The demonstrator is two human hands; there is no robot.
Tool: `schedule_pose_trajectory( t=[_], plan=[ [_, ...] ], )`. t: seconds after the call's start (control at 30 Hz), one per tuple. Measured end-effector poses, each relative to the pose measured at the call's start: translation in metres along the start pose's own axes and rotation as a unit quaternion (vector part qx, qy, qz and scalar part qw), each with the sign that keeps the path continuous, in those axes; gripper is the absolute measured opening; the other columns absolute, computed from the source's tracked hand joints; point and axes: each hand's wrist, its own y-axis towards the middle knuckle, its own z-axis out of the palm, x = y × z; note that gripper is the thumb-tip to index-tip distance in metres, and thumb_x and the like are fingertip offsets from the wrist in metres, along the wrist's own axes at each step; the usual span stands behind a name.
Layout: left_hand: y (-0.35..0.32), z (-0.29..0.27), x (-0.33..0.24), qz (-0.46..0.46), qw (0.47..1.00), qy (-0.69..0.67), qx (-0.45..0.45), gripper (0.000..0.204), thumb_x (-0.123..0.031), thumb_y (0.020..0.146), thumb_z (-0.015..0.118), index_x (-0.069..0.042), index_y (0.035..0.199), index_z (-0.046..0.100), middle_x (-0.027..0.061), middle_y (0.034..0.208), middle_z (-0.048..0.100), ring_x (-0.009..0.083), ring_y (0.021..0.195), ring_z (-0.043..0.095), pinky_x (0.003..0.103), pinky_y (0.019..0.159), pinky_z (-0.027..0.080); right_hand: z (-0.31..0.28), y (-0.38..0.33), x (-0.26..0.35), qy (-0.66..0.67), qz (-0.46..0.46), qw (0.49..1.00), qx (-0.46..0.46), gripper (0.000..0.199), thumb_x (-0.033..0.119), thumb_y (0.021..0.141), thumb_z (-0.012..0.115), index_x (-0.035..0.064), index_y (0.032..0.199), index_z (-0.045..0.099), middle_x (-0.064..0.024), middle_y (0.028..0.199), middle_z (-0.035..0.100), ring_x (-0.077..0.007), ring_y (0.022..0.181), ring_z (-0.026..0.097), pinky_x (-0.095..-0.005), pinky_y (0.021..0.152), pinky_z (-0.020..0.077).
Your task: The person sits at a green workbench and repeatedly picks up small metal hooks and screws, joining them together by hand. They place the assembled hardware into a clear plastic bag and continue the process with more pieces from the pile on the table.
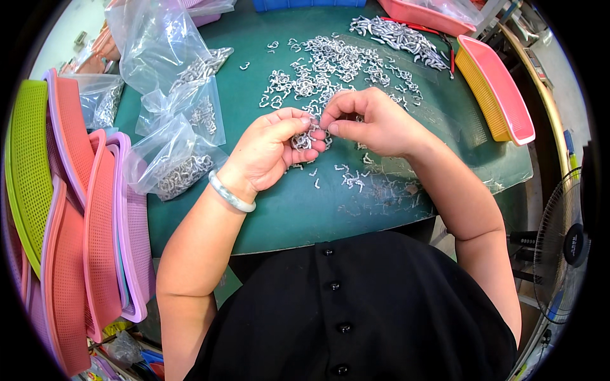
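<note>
Flanking the hooks (305,141): bags (181,162) left, loose pile (330,63) beyond.

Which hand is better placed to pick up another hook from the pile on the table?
Probably the right hand: it sits nearest the pile of metal hooks, pinching only lightly, while the left hand cradles a bunch of hooks.
</note>
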Motion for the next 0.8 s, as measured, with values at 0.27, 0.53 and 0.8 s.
schedule_pose_trajectory(
  t=[0.27, 0.53, 0.8],
  plan=[
    [0.0, -0.007, -0.004, 0.047, 0.998, -0.045, 0.002, 0.012, -0.01, 0.085, 0.044, -0.001, 0.089, 0.051, 0.0143, 0.083, 0.058, 0.0218, 0.073, 0.06, 0.027, 0.06, 0.052, -0.006, 0.004, -0.013, -0.321, -0.114, 0.938, -0.053, 0.015, 0.009, 0.07, 0.062, 0.0073, 0.084, 0.064, -0.0069, 0.083, 0.056, -0.026, 0.086, 0.05, -0.0359, 0.078, 0.0398],
    [0.0, -0.005, -0.005, 0.04, 0.996, -0.056, -0.053, 0.009, -0.011, 0.084, 0.05, -0.002, 0.085, 0.051, 0.0096, 0.077, 0.055, 0.017, 0.066, 0.055, 0.023, 0.052, 0.046, 0.007, 0.003, -0.007, -0.36, -0.124, 0.925, 0.012, 0.02, 0.007, 0.065, 0.065, 0.0081, 0.084, 0.062, -0.006, 0.094, 0.051, -0.0251, 0.093, 0.046, -0.0368, 0.083, 0.0366],
    [0.001, -0.005, -0.005, 0.024, 0.996, 0.009, -0.083, 0.013, -0.013, 0.086, 0.05, -0.001, 0.088, 0.053, 0.0091, 0.08, 0.055, 0.0169, 0.069, 0.056, 0.023, 0.056, 0.049, 0.004, 0.007, -0.005, -0.293, -0.087, 0.952, 0.018, 0.014, 0.004, 0.065, 0.064, 0.0046, 0.077, 0.058, -0.0063, 0.092, 0.053, -0.0249, 0.092, 0.046, -0.0349, 0.083, 0.0372]
  ],
)
